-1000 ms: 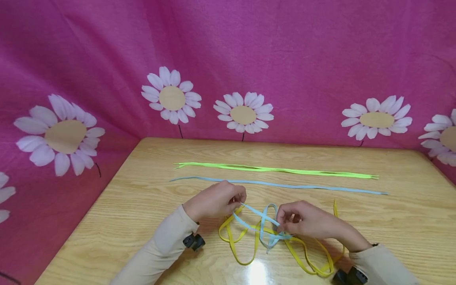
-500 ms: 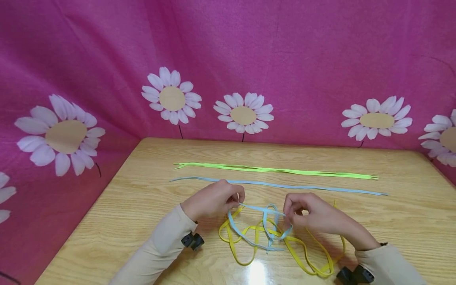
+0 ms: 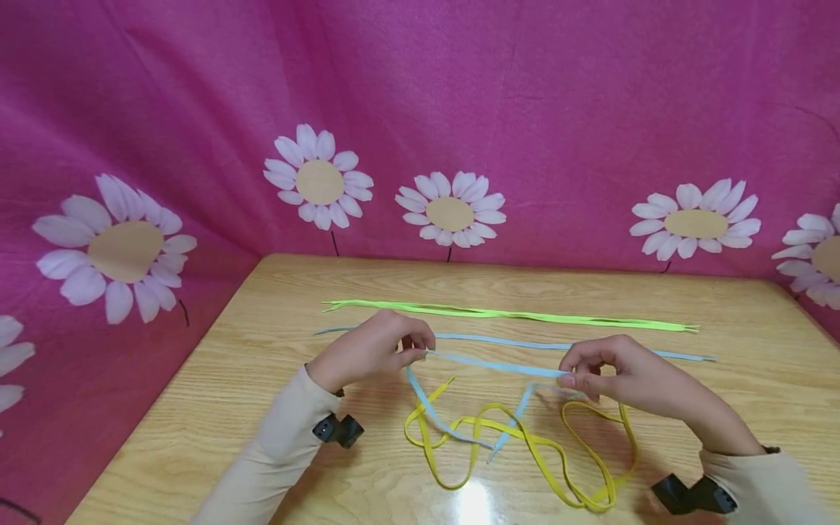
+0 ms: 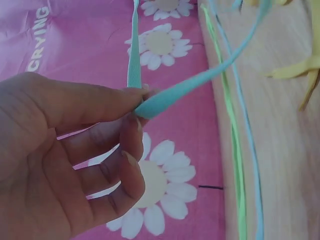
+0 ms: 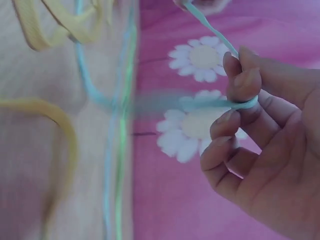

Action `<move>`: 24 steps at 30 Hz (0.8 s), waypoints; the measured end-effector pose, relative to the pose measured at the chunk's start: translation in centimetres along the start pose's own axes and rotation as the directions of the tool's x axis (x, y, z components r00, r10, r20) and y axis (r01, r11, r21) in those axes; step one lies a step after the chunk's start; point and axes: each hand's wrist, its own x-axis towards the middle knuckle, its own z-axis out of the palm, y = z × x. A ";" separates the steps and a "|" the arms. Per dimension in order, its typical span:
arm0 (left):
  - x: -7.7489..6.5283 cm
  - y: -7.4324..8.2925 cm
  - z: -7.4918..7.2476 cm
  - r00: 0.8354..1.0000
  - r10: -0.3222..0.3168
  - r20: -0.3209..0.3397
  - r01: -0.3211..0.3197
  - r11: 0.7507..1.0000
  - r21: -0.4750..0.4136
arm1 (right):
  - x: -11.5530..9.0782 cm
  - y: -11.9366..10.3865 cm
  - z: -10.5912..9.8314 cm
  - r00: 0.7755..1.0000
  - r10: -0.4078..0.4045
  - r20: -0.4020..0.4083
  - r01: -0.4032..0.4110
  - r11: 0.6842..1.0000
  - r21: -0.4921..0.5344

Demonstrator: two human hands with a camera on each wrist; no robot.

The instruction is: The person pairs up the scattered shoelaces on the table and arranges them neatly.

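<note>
A light blue shoelace [image 3: 499, 364] is stretched between my two hands, above the table. My left hand [image 3: 374, 346] pinches it between thumb and fingers; in the left wrist view the lace [image 4: 180, 90] folds at the fingertips. On the other side, my right hand [image 3: 617, 372] pinches the same lace, which in the right wrist view [image 5: 210, 102] passes round a finger. Both of its loose ends hang down to the table. Under them a yellow shoelace [image 3: 485, 423] lies in loose loops, partly beneath the blue ends.
Behind my hands a second light blue shoelace [image 3: 505, 340] lies straight across the wooden table [image 3: 230, 401]. Farther back lies a straight, doubled neon green shoelace [image 3: 512, 314]. A magenta cloth [image 3: 558, 109] with white flowers hangs at the table's back and left edges.
My hands have drawn apart and lifted, the right going further right. The tangled blue lace has straightened into a taut span, its loops off the yellow one.
</note>
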 end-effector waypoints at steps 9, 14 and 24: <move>-1.1 0.2 -2.0 0.997 -0.025 -0.073 0.024 1.000 -0.009 | -1.7 -0.2 -2.5 0.987 0.011 -0.161 -0.038 0.986 -0.164; -1.6 0.1 -2.7 0.992 -0.024 -0.123 0.023 1.000 -0.010 | -2.4 -0.5 -3.6 0.981 0.020 -0.194 -0.057 0.981 -0.187; -3.0 -0.3 -3.7 0.990 -0.040 -0.137 0.031 0.997 -0.070 | -5.2 0.8 -5.6 0.974 0.041 -0.223 -0.091 0.971 -0.219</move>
